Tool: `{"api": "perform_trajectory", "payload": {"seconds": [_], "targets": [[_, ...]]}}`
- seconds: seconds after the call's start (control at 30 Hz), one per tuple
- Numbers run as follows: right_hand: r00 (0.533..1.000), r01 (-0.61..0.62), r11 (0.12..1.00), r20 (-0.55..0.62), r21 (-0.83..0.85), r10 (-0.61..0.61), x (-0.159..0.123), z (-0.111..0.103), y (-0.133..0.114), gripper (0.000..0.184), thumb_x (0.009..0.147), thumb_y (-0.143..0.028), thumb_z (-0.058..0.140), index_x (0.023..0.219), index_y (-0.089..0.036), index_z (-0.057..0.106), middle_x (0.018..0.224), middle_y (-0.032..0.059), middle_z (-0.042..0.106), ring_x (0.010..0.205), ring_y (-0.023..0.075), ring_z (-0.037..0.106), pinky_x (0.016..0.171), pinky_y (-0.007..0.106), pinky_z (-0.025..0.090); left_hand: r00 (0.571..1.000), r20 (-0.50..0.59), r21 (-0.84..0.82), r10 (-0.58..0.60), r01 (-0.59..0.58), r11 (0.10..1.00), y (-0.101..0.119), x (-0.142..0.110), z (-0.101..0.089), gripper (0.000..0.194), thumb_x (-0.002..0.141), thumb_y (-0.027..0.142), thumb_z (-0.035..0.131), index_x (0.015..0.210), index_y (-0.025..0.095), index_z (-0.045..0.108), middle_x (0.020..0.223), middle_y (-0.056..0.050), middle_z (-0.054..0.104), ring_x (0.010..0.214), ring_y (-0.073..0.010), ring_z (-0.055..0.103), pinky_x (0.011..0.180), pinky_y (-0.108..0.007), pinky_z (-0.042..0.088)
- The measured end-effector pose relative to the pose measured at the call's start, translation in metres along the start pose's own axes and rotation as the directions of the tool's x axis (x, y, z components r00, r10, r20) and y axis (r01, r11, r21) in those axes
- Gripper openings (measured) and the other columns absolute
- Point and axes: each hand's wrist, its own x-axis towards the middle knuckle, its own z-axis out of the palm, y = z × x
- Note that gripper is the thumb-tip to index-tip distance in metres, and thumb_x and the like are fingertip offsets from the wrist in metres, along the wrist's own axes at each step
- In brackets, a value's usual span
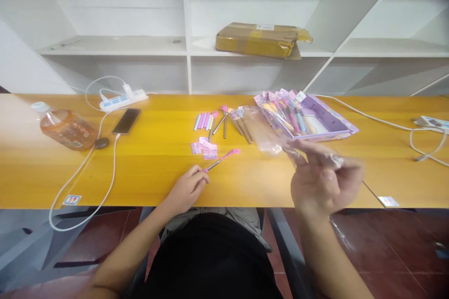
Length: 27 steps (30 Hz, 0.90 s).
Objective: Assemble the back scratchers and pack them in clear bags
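My left hand (189, 188) pinches the handle end of a small back scratcher (221, 159) with a metal shaft and a pink claw head, which points right over the table. My right hand (324, 180), raised at the right and blurred, has its fingers closed on a crumpled clear plastic wrapper (335, 161). Beyond lie several back scratchers (224, 124) with pink, purple and blue heads and metal shafts. Beside them is a row of pastel handle tubes (203, 121). Pink printed cards (206, 147) lie in front of the tubes.
A purple display box (336, 119) holds several wrapped back scratchers (291, 112); clear plastic bags (266, 135) lie beside it. On the left are a drink bottle (68, 128), a phone (126, 121), cables and a power strip (124, 99). A taped carton (259, 39) sits on the shelf.
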Motion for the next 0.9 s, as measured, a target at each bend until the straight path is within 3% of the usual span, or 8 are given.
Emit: {"api": "perform_trajectory", "payload": {"seconds": [0.1,0.23,0.33,0.47,0.6,0.63,0.73,0.9], "targets": [[0.932,0.18,0.984,0.321,0.0,-0.171,-0.03,0.002,-0.021,0.018,0.108,-0.044,0.056,0.096,-0.032,0.049,0.12,0.0122,0.078,0.115,0.0358,0.079,0.094,0.067,0.067,1.0,0.031,-0.121,-0.007,0.01,0.993,0.001,-0.001,-0.003,0.038,0.115,0.045,0.043,0.106,0.024,0.073,0.114,-0.009,0.066,0.117,-0.0269,0.066,0.11,-0.04,0.052],[0.593,0.192,0.973,0.775,0.124,-0.216,-0.056,0.025,-0.02,0.016,0.098,-0.016,0.062,0.096,-0.03,0.055,0.132,0.0106,0.078,0.127,0.0314,0.075,0.107,0.061,0.064,0.992,0.111,-0.309,0.062,-0.025,0.951,0.001,-0.003,-0.006,0.066,0.108,0.077,0.04,0.12,0.023,0.076,0.133,-0.015,0.069,0.132,-0.0344,0.063,0.118,-0.048,0.049],[0.484,0.144,0.983,0.859,0.11,-0.167,-0.062,0.046,-0.01,0.027,0.089,-0.004,0.058,0.098,-0.03,0.056,0.129,0.0098,0.078,0.125,0.027,0.075,0.11,0.055,0.063,0.986,0.141,-0.391,0.09,-0.029,0.92,-0.002,-0.005,-0.004,0.088,0.097,0.094,0.038,0.127,0.021,0.075,0.136,-0.018,0.07,0.131,-0.0369,0.063,0.119,-0.051,0.048],[0.474,-0.027,0.989,0.873,0.143,-0.113,-0.066,0.051,0.004,0.018,0.095,-0.012,0.059,0.1,-0.029,0.057,0.122,0.009,0.079,0.123,0.029,0.073,0.106,0.055,0.061,0.994,0.043,-0.43,-0.103,0.111,0.896,-0.007,-0.005,0.004,0.066,0.102,0.08,0.054,0.114,0.019,0.079,0.119,-0.014,0.076,0.118,-0.0316,0.068,0.111,-0.045,0.053],[0.734,-0.317,0.947,0.647,0.056,0.207,-0.076,0.047,0.024,0.015,0.11,-0.034,0.054,0.099,-0.027,0.061,0.11,0.009,0.073,0.108,0.0272,0.07,0.098,0.048,0.06,0.98,-0.035,-0.403,-0.194,0.164,0.9,-0.009,-0.004,0.008,0.052,0.103,0.066,0.062,0.096,0.018,0.08,0.103,-0.011,0.075,0.103,-0.0279,0.069,0.1,-0.04,0.056],[0.763,-0.402,0.915,0.562,0.027,0.319,-0.078,0.049,0.029,0.015,0.11,-0.039,0.056,0.103,-0.027,0.063,0.107,0.0079,0.07,0.102,0.0256,0.069,0.093,0.044,0.06,0.982,-0.046,-0.362,-0.183,0.154,0.919,-0.008,-0.004,0.008,0.048,0.104,0.062,0.064,0.093,0.018,0.081,0.103,-0.01,0.074,0.105,-0.0281,0.068,0.103,-0.041,0.055],[0.675,-0.586,0.808,0.522,-0.05,0.522,-0.083,0.057,0.041,0.03,0.104,-0.051,0.07,0.122,-0.027,0.066,0.111,0.0063,0.068,0.103,0.0237,0.069,0.092,0.038,0.06,0.994,-0.008,-0.235,-0.109,0.104,0.966,-0.003,-0.005,0.008,0.036,0.104,0.05,0.066,0.094,0.021,0.083,0.106,-0.01,0.072,0.111,-0.0279,0.067,0.109,-0.042,0.052],[0.512,-0.624,0.774,0.69,-0.111,0.511,-0.088,0.07,0.04,0.038,0.107,-0.059,0.064,0.105,-0.023,0.075,0.11,0.0066,0.074,0.11,0.024,0.069,0.106,0.039,0.055,0.994,0.105,-0.155,-0.014,0.031,0.987,0.006,-0.006,0.009,0.025,0.104,0.039,0.069,0.093,0.022,0.084,0.108,-0.009,0.068,0.109,-0.0257,0.067,0.103,-0.039,0.055]]}}
